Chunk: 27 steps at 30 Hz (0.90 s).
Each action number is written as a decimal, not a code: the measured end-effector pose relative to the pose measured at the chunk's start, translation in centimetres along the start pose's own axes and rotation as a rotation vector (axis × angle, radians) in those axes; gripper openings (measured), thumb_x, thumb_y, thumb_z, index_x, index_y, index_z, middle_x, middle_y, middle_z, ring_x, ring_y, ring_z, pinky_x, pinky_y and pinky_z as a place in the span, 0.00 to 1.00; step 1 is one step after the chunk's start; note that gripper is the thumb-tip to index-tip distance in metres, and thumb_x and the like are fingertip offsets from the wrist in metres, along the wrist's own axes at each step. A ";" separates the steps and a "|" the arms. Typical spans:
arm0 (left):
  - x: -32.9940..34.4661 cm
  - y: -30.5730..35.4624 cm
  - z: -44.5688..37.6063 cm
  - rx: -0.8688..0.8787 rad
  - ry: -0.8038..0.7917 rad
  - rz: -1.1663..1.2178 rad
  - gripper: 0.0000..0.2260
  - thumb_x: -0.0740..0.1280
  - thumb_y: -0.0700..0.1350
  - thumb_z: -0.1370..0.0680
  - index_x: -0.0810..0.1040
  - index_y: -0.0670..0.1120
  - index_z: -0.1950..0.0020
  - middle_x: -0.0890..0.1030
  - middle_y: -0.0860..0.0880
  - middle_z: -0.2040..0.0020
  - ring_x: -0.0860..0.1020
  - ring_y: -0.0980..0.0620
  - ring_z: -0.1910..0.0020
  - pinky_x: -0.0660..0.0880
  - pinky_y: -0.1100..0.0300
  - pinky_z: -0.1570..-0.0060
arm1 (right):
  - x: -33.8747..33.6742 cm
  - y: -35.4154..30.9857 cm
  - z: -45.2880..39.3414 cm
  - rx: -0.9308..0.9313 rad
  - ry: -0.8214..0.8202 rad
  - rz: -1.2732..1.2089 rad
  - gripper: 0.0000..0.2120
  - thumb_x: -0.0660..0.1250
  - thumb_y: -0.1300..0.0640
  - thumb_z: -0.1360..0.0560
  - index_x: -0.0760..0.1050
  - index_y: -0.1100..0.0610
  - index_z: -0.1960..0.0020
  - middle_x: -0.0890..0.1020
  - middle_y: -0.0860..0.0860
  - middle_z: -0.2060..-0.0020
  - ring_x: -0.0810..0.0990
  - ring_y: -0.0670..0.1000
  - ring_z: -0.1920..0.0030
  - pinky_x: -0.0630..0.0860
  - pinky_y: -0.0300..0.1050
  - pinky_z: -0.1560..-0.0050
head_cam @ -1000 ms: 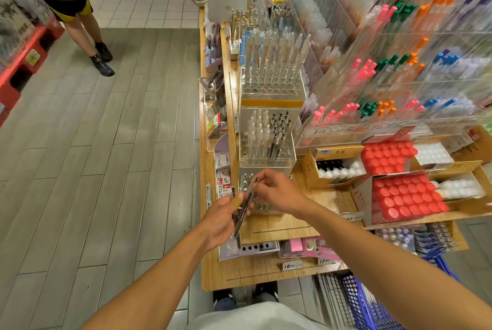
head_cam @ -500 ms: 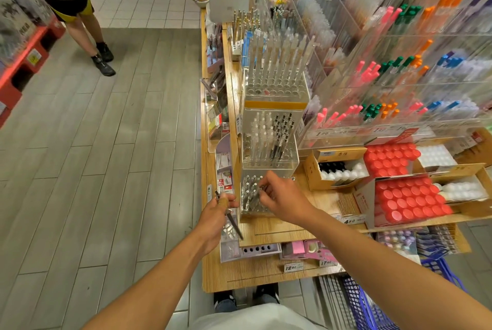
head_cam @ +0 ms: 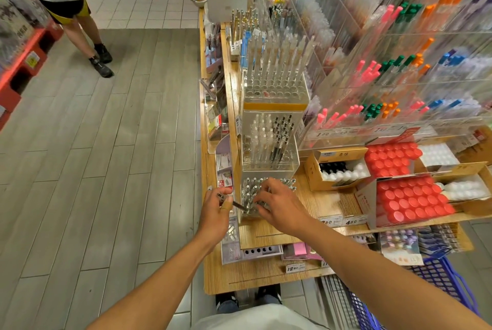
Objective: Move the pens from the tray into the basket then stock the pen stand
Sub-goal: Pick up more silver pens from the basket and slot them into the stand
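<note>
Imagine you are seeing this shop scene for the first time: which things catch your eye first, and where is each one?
Dead centre, both hands work at the clear pen stand on the wooden counter: the left hand holds a dark pen beside it, and the right hand reaches over its top. To the right, boxes of bright red caps stand out. Low in the right corner sits a blue basket.

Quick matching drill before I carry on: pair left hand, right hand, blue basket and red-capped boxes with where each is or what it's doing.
Things:
1. left hand
2. right hand
3. blue basket
4. red-capped boxes

States:
A. on the shelf, right of the stand
B. holds a dark pen
C. over the nearest pen stand
D. floor level, bottom right

Pairs: 1-B, 2-C, 3-D, 4-A
</note>
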<state>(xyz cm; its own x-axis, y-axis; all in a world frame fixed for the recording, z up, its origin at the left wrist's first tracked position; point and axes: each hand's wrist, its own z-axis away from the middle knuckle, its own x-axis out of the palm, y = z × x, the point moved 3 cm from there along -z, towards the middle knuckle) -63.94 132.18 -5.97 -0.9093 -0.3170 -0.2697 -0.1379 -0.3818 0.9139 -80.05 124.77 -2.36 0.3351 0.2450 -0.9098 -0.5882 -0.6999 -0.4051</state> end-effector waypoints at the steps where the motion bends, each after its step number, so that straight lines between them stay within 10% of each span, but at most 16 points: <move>1: 0.1 0.1 -0.1 0.030 -0.003 -0.030 0.08 0.62 0.40 0.17 0.74 0.53 0.44 0.71 0.53 0.40 0.74 0.50 0.39 0.72 0.55 0.37 | 0.1 -0.1 0.0 -0.006 0.010 0.010 0.07 0.72 0.55 0.27 0.83 0.55 0.50 0.76 0.52 0.58 0.76 0.54 0.58 0.72 0.47 0.60; 10: 1.6 0.3 0.0 0.194 -0.086 -0.307 0.12 0.63 0.33 0.20 0.74 0.48 0.42 0.71 0.53 0.44 0.73 0.61 0.49 0.69 0.75 0.51 | 0.4 0.6 1.8 -0.023 0.073 0.021 0.14 0.73 0.58 0.28 0.81 0.54 0.43 0.79 0.52 0.52 0.78 0.54 0.52 0.75 0.50 0.54; 27: 3.1 -0.5 -0.8 0.112 -0.079 -0.337 0.08 0.71 0.39 0.23 0.76 0.50 0.51 0.79 0.54 0.54 0.78 0.54 0.53 0.74 0.63 0.54 | 0.1 6.1 6.1 0.361 0.148 -0.229 0.07 0.69 0.60 0.24 0.80 0.55 0.46 0.77 0.43 0.53 0.72 0.34 0.61 0.67 0.24 0.56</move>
<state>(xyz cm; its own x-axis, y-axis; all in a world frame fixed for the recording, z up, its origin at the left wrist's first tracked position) -66.37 130.67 -7.46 -0.8324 -0.1193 -0.5412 -0.4734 -0.3547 0.8063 -88.13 124.59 -5.44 0.5728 0.2497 -0.7807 -0.6970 -0.3530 -0.6242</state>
